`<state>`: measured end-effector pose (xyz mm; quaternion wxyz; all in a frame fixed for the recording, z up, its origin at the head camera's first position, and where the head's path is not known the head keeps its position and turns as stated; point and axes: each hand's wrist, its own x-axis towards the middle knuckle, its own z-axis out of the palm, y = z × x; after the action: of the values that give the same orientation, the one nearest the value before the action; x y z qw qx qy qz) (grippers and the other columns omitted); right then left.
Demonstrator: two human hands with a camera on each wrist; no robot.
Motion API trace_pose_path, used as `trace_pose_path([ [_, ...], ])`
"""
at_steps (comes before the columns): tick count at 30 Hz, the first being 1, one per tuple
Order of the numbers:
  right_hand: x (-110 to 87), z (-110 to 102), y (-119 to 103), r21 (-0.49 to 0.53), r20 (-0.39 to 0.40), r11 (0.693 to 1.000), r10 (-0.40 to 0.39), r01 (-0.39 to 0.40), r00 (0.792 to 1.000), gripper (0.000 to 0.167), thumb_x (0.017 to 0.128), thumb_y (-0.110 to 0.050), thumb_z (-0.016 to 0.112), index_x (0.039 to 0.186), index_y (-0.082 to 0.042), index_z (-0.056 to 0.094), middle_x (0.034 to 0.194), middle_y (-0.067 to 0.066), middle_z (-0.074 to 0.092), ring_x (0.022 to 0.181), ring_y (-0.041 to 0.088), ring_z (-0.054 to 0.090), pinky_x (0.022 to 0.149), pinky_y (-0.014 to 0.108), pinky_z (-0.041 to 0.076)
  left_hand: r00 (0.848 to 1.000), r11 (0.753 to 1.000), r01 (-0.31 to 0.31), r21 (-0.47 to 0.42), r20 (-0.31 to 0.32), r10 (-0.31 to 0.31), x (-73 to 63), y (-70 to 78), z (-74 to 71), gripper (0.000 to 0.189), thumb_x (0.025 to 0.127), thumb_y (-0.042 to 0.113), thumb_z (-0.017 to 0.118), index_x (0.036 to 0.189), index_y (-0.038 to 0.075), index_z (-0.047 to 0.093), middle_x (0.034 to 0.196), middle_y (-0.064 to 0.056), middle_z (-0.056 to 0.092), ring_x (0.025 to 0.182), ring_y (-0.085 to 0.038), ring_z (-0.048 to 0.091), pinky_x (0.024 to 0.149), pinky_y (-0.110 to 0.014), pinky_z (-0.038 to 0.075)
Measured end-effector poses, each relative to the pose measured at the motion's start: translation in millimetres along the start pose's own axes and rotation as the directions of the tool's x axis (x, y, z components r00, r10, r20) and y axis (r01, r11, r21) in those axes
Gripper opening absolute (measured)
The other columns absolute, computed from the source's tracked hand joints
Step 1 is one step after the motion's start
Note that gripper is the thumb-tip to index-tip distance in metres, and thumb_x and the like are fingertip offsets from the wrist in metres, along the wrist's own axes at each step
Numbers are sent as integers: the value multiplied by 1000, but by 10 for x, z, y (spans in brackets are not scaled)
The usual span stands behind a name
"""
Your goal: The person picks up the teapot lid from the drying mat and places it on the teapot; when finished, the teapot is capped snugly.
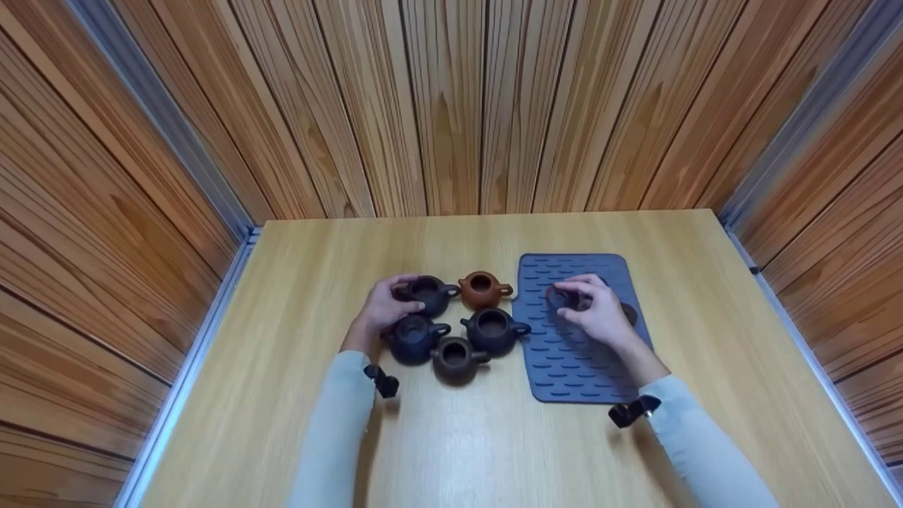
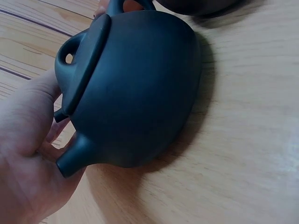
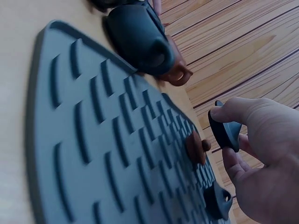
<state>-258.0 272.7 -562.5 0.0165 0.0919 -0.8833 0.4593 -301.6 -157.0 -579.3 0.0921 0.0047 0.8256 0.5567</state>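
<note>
Several small clay teapots stand grouped on the table. My left hand point(image 1: 386, 305) holds the open dark teapot point(image 1: 439, 300) at back left, thumb and fingers either side of its spout end. Just in front of that hand is a dark lidded teapot point(image 1: 413, 342), which fills the left wrist view, spout point(image 2: 77, 156) towards the palm. My right hand point(image 1: 600, 310) pinches a dark lid point(image 3: 225, 133) between thumb and fingers, raised above the grey mat point(image 1: 578, 377). An orange-brown lid point(image 3: 195, 147) and another dark lid point(image 3: 216, 201) lie on that mat.
An orange-brown teapot point(image 1: 476, 295), a black teapot point(image 1: 494, 346) and a dark brown teapot point(image 1: 455, 374) stand without lids, close together left of the mat. Wooden panels point(image 1: 451, 106) wall the table point(image 1: 451, 451) at the back and both sides.
</note>
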Motion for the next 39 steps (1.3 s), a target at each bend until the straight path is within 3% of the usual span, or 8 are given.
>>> trace_pose_path([
  [8,219,79,-197,17,24,1000,-6,5,1000,47,97,-2,85,143,-6,77,153,23,61,140,41,61,111,49,54,1000,1000,11,-18,-8,-11,29,-6,-4,61,95,-2,85,153,8,69,160,-22,65,152,-37,58,119,-42,52],
  [13,349,168,-319,40,31,999,-20,18,999,48,95,0,85,142,-4,77,152,23,62,137,40,63,111,48,56,1000,1000,13,-20,-8,-13,33,-4,3,60,95,-3,85,151,9,70,158,-24,65,142,-34,62,93,-27,59],
  [18,458,281,-430,58,32,997,-50,48,998,48,93,3,85,140,-1,77,149,27,63,133,43,65,110,47,58,999,998,37,-57,-1,-37,23,12,2,60,95,-5,84,152,8,69,156,-26,65,129,-31,64,75,-20,55],
  [24,564,435,-563,114,53,993,-45,38,998,50,90,5,85,139,2,76,148,30,62,137,51,64,115,56,57,997,994,76,-81,11,-75,28,31,-13,62,95,-5,85,153,10,68,153,-24,65,119,-27,64,73,-20,52],
  [29,640,562,-681,127,78,991,-49,39,996,50,90,4,85,139,3,76,148,29,62,135,50,64,114,56,58,996,994,85,-71,23,-83,48,50,-27,63,95,-4,85,153,11,69,153,-23,63,114,-26,63,70,-20,52],
  [39,757,825,-934,130,133,990,-75,58,988,49,91,1,85,139,0,77,149,27,62,132,45,65,113,55,60,997,993,80,-86,22,-78,28,43,-25,62,95,-6,84,153,10,69,156,-24,63,125,-29,64,73,-20,53],
])
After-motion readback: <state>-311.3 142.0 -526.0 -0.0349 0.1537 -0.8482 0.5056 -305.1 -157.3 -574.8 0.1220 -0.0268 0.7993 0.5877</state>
